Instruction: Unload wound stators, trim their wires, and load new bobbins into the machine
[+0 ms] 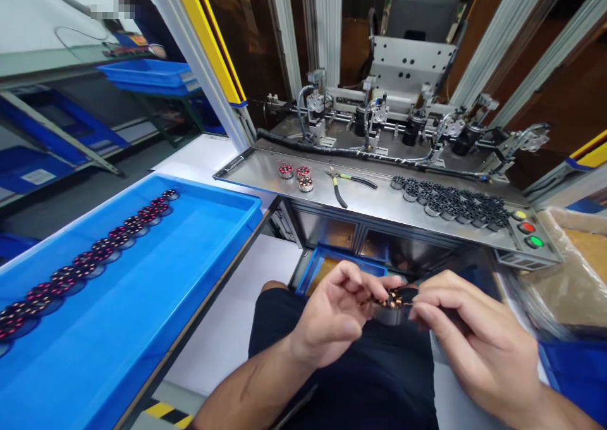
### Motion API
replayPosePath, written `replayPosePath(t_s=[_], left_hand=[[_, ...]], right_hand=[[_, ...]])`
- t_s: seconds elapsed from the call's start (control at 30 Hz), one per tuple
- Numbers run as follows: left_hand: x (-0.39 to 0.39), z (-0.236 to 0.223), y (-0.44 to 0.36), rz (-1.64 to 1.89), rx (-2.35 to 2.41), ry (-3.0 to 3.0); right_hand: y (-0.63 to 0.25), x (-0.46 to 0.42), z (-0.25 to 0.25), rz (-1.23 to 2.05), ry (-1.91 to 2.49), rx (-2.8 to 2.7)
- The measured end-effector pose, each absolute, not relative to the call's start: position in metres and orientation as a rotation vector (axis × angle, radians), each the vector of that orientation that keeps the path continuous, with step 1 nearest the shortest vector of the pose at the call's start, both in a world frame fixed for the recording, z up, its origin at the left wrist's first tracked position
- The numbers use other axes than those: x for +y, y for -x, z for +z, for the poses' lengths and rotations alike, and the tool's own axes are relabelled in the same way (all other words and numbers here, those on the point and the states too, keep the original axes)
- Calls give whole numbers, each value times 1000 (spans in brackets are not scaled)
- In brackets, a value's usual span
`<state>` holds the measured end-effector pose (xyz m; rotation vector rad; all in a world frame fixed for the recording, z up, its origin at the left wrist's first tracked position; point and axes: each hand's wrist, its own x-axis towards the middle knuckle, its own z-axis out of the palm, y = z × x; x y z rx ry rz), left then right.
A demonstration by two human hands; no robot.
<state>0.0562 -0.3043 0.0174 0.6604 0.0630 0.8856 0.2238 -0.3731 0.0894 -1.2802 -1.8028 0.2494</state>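
Note:
Above my lap I hold a round motor stator (389,315) with copper windings on top and a grey metal outer ring. My left hand (332,316) grips it from the left, its fingers bent over the far rim. At its right edge, the thumb and forefinger of my right hand (478,335) are pinched together on what looks like a thin wire end; the fingers partly hide it. On the metal worktop ahead lie several similar stators (305,183) with red and copper windings. Beside them are pliers (337,186) with green-and-black handles, jaws pointing left.
A blue tray (190,259) on my left carries a diagonal row of wound stators (109,248). Several black slotted parts (450,202) stand at the worktop's right, near yellow, red and green buttons (526,227). Behind stands a machine with fixtures (379,110). A lined carton (578,253) is far right.

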Motion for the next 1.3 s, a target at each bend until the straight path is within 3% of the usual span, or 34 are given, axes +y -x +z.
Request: replayPosePath(t_s=[0.2, 0.27, 0.43, 0.6, 0.87, 1.17, 1.3], left_hand=[[-293, 7, -59, 234, 3, -668], [-294, 6, -58, 244, 18, -696], [-302, 11, -58, 655, 111, -750], [-304, 15, -60, 893, 120, -649], [-300, 0, -65, 197, 18, -665], [-312, 8, -65, 947, 224, -846], [-310, 7, -66, 1019, 239, -897]], right_hand=[[-228, -372, 88, 320, 1094, -1952], [-230, -371, 89, 276, 1116, -1950], [-227, -371, 90, 186, 1254, -1848], [-226, -370, 87, 279, 1247, -1774], [-237, -373, 85, 343, 1025, -1929], [-235, -373, 80, 219, 1230, -1765], [-233, -372, 74, 292, 1199, -1741]])
